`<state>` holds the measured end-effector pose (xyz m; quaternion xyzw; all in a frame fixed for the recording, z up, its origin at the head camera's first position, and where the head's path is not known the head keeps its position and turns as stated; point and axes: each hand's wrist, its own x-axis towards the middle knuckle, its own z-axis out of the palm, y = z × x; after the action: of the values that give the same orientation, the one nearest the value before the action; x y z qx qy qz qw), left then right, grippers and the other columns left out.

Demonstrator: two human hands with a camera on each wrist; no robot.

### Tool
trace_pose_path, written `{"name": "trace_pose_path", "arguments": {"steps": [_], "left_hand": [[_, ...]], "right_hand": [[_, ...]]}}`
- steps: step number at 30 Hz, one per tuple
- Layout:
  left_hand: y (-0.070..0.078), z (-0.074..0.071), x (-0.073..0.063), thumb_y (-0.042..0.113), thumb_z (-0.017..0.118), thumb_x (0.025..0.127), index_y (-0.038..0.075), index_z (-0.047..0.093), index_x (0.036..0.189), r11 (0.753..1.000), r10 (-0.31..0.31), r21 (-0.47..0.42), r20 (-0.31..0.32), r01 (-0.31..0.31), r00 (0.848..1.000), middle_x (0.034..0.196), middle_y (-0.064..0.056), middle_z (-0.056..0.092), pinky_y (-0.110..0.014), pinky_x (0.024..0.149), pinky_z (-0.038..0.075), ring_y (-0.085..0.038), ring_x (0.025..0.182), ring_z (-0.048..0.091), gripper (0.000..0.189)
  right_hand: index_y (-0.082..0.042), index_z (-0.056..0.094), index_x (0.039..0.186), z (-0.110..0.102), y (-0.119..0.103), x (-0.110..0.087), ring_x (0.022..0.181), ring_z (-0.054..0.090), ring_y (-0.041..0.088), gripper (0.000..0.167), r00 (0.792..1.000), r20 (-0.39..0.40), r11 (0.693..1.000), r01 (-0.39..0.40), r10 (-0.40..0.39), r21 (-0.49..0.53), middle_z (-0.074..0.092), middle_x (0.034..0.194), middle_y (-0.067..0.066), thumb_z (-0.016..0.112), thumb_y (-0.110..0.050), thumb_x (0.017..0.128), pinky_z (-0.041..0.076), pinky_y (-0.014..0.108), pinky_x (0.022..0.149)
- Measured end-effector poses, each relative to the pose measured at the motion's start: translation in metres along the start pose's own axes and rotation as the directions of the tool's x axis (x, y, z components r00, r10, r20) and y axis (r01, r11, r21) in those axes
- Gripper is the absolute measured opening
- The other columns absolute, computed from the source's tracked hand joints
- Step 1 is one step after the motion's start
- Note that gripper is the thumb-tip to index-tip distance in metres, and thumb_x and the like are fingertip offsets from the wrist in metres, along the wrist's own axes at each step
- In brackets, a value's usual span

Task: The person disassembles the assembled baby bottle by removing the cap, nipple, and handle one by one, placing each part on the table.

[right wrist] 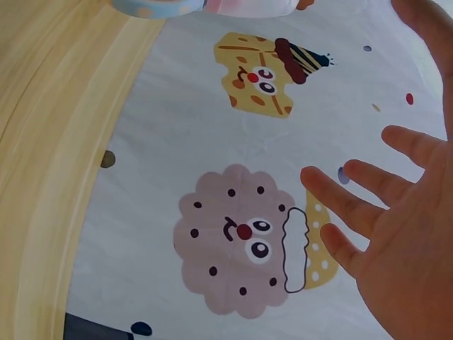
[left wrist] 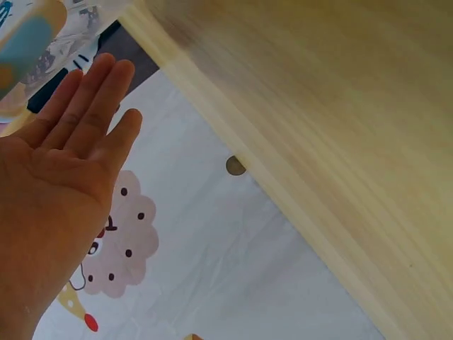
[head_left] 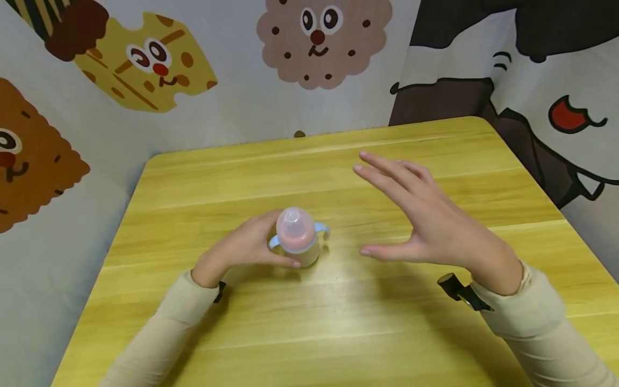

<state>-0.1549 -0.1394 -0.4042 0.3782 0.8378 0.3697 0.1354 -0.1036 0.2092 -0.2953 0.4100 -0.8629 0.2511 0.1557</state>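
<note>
A baby bottle [head_left: 296, 236] with a clear dome over a pink collar and two light blue handles stands upright on the wooden table [head_left: 271, 333]. My left hand [head_left: 246, 242] is at its left side, thumb in front and fingers behind. From the left wrist, that hand's fingers [left wrist: 92, 106] look straight, alongside the bottle's blue and orange handle [left wrist: 32, 49]. To the right of the bottle, my right hand [head_left: 425, 220] is held above the table with fingers spread and nothing in it. The right wrist view shows its palm [right wrist: 417, 248] and part of the bottle [right wrist: 248, 6] at the top edge.
Behind the table hangs a white cloth [head_left: 232, 118] printed with cartoon biscuits, cheese and dark figures. It also runs along the left and right sides. The table's far edge lies close to it. Dark bands with small cameras [head_left: 452, 287] sit at both cuffs.
</note>
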Motion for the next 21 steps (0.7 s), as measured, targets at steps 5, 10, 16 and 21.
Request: {"name": "trace_pose_path", "arguments": {"steps": [5, 10, 16, 21], "left_hand": [[-0.0009, 0.0040, 0.0018, 0.051, 0.097, 0.073, 0.023, 0.055, 0.147, 1.000, -0.002, -0.018, -0.001, 0.002, 1.000, 0.137, 0.012, 0.064, -0.039, 0.110, 0.051, -0.009, 0.126, 0.062, 0.090], [-0.0026, 0.0055, 0.0018, 0.050, 0.097, 0.073, 0.024, 0.057, 0.145, 0.999, -0.028, -0.015, -0.001, 0.028, 1.000, 0.134, 0.014, 0.065, -0.039, 0.107, 0.053, -0.008, 0.122, 0.063, 0.086], [-0.0042, 0.0063, 0.0056, 0.046, 0.096, 0.076, 0.025, 0.059, 0.142, 1.000, -0.007, 0.013, -0.022, 0.007, 1.000, 0.130, 0.015, 0.067, -0.039, 0.101, 0.055, -0.007, 0.116, 0.065, 0.078], [-0.0035, 0.0056, 0.0083, 0.048, 0.093, 0.079, 0.024, 0.059, 0.145, 0.998, 0.013, 0.054, -0.046, -0.010, 0.999, 0.133, 0.014, 0.068, -0.042, 0.103, 0.055, -0.008, 0.122, 0.065, 0.078]], "right_hand": [[-0.012, 0.040, 0.163, 0.0000, 0.0021, -0.0009, 0.151, 0.042, 0.030, 0.096, 1.000, -0.014, 1.000, 0.016, -0.016, -0.013, 0.035, 0.171, 0.012, 0.058, -0.076, 0.093, 0.029, 0.058, 0.119], [-0.012, 0.041, 0.163, 0.0002, 0.0018, 0.0000, 0.151, 0.041, 0.030, 0.096, 1.000, -0.017, 1.000, 0.010, -0.010, -0.005, 0.035, 0.171, 0.012, 0.060, -0.075, 0.093, 0.027, 0.058, 0.120], [-0.010, 0.044, 0.160, -0.0005, 0.0022, 0.0025, 0.150, 0.042, 0.032, 0.095, 0.998, -0.053, 1.000, 0.025, -0.025, 0.010, 0.037, 0.169, 0.014, 0.063, -0.074, 0.092, 0.029, 0.061, 0.116], [-0.009, 0.046, 0.159, -0.0003, 0.0022, 0.0060, 0.149, 0.042, 0.033, 0.093, 0.997, -0.065, 0.999, 0.033, -0.032, 0.008, 0.037, 0.169, 0.015, 0.062, -0.073, 0.093, 0.029, 0.062, 0.115]]}}
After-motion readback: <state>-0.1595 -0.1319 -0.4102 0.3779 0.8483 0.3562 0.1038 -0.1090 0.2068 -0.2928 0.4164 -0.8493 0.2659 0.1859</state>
